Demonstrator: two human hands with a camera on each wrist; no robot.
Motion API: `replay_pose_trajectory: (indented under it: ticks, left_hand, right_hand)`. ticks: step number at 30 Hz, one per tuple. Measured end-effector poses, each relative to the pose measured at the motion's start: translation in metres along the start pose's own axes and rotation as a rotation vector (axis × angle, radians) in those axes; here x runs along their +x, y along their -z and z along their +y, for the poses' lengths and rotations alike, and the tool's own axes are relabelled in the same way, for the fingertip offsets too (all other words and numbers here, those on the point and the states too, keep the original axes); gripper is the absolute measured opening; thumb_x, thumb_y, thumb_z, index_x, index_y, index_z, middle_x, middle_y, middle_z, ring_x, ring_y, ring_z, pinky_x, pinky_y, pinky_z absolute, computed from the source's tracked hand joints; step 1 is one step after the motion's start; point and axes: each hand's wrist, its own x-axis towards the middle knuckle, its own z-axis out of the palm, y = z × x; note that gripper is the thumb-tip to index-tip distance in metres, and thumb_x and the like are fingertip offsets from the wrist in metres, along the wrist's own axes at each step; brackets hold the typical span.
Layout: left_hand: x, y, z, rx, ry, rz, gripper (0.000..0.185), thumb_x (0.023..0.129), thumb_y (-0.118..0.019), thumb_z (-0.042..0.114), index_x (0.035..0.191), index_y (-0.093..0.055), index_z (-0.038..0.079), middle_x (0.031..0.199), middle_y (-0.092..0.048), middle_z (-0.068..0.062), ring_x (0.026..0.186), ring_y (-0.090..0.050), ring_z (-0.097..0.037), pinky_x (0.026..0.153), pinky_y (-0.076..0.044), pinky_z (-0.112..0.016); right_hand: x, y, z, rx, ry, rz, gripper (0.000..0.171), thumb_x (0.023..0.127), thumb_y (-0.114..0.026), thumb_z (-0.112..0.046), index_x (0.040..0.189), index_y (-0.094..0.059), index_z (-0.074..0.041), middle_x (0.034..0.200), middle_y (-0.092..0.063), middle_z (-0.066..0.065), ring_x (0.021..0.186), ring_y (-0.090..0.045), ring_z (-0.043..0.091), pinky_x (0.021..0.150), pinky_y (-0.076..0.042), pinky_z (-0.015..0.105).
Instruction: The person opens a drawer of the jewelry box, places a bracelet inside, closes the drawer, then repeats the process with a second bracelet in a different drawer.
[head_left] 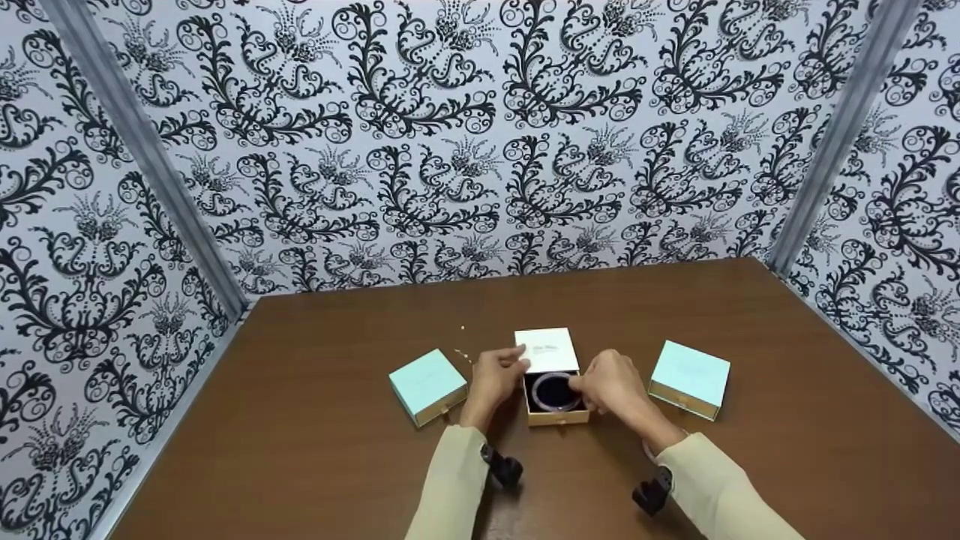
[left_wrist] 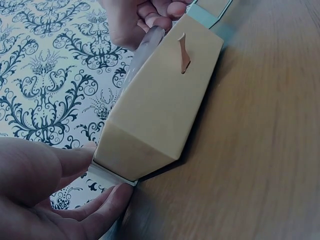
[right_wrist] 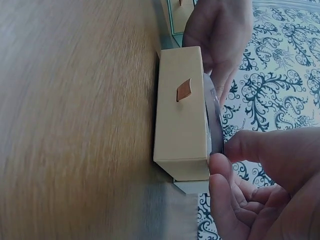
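Observation:
A small box with a white sleeve (head_left: 546, 349) stands before me, its tan drawer (head_left: 559, 418) pulled out toward me. A translucent greyish bangle (head_left: 556, 409) sits in the drawer's dark interior. My left hand (head_left: 495, 379) grips the sleeve at its left side, thumb and fingers at its edge in the left wrist view. On the other side, my right hand (head_left: 611, 384) pinches the bangle's right rim between thumb and index finger. In the right wrist view the bangle (right_wrist: 215, 117) stands partly above the drawer wall, a brown pull tab (right_wrist: 184, 90) on the drawer front.
Two mint-green boxes with tan drawers flank the work, one on the left (head_left: 429, 382) and one on the right (head_left: 690, 375). A thin beaded strand (head_left: 463, 355) lies behind my left hand on the brown table (head_left: 337, 450). Patterned walls (head_left: 450, 150) enclose the table's back and sides.

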Motion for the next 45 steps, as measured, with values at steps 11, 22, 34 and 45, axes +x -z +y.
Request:
replay_pose_trajectory:
  ticks: [11,22,34,45]
  left_hand:
    - [-0.003,0.002,0.003,0.021,-0.012,0.007,0.028,0.095,-0.069,0.016,0.122,-0.073,0.013,0.118,-0.075,-0.011,0.103,-0.072,-0.02,0.081,-0.057,-0.027]
    - [0.001,0.0,-0.001,0.016,-0.002,-0.002,0.03,0.095,-0.069,0.016,0.124,-0.072,0.013,0.122,-0.073,-0.012,0.112,-0.069,-0.025,0.088,-0.058,-0.033]
    - [0.001,0.0,-0.001,-0.004,-0.018,-0.005,0.03,0.094,-0.07,0.016,0.124,-0.072,0.011,0.12,-0.073,-0.015,0.11,-0.071,-0.026,0.088,-0.058,-0.034]
    - [0.001,0.001,-0.001,0.019,-0.02,-0.011,0.031,0.095,-0.069,0.018,0.125,-0.071,0.012,0.122,-0.072,-0.015,0.112,-0.07,-0.026,0.091,-0.057,-0.037]
  right_hand:
    - [0.003,-0.008,-0.001,-0.061,0.042,0.048,0.048,0.086,-0.075,-0.021,0.046,-0.049,-0.015,0.041,-0.049,-0.004,0.039,-0.046,0.01,0.042,-0.031,0.022]
    - [0.003,-0.014,0.003,-0.117,0.079,0.121,0.045,0.083,-0.076,-0.022,0.048,-0.05,-0.015,0.048,-0.047,-0.006,0.051,-0.047,0.012,0.048,-0.035,0.027]
    - [0.002,-0.02,0.004,-0.191,0.134,0.172,0.036,0.08,-0.077,-0.017,0.052,-0.054,-0.014,0.054,-0.054,-0.005,0.056,-0.053,0.016,0.054,-0.046,0.038]
    - [-0.002,-0.018,0.003,-0.212,0.142,0.164,0.032,0.085,-0.08,-0.025,0.061,-0.062,-0.013,0.062,-0.064,-0.001,0.06,-0.059,0.017,0.057,-0.048,0.04]
